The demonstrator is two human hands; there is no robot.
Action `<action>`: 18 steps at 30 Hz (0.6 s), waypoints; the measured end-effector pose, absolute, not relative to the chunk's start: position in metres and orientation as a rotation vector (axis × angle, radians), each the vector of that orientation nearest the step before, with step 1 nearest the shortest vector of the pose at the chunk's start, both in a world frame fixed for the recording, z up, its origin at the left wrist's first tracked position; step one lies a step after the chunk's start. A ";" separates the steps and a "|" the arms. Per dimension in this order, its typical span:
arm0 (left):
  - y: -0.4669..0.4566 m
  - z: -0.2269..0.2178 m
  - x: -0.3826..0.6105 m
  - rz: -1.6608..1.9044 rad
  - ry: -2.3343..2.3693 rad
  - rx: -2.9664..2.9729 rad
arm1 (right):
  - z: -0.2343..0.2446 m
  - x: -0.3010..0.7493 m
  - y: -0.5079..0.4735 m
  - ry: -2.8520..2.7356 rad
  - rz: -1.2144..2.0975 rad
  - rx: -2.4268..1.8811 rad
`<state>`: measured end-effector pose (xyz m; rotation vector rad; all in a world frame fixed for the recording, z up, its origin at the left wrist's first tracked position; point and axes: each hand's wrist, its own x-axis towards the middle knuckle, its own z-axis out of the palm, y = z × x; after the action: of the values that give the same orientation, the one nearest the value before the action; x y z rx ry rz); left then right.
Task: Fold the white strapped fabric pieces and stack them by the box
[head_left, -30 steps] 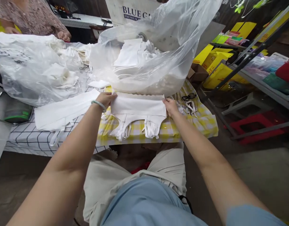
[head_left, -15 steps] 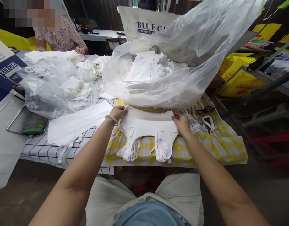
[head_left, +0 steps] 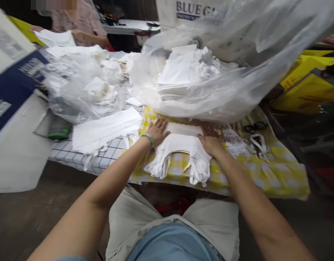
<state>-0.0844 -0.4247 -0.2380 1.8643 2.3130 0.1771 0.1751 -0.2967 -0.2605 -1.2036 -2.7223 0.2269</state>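
A white garment with thin straps, like a camisole or bra top (head_left: 180,139), lies on the yellow checked cloth in front of me, straps toward my body. My left hand (head_left: 157,132) rests flat on its left end, fingers spread. On the opposite end my right hand (head_left: 210,140) presses down, fingers stretched out and a little blurred. Left of these hands lies another white strapped garment (head_left: 107,132) on the black-and-white grid cloth. Just beyond my hands a large clear plastic bag (head_left: 210,105) holds a stack of white pieces (head_left: 178,70).
Scissors (head_left: 255,126), a white strap (head_left: 259,145) and lace scraps (head_left: 235,139) lie to the right. A second plastic bag (head_left: 80,105) with white pieces sits left, beside a blue-and-white box (head_left: 17,94). Across the table a person (head_left: 77,21) handles white fabric.
Both hands have gone from pinching the garment's far corners to lying flat on it. The view has shifted left and down. The person across has lifted a white piece.
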 end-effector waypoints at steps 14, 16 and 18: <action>-0.635 -0.221 -0.268 0.777 3.325 0.635 | -0.192 -0.037 -0.387 -2.683 0.703 -0.328; -0.656 -0.229 -0.293 0.572 3.300 0.480 | -0.201 -0.095 -0.385 -2.751 0.671 -0.502; -0.663 -0.236 -0.300 0.466 3.225 0.476 | -0.211 -0.142 -0.377 -2.770 0.580 -0.672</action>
<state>-0.3001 -0.6629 -0.2363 0.4764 3.2247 0.4664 -0.1417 -0.3769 -0.2110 -0.6720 -2.7701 0.5800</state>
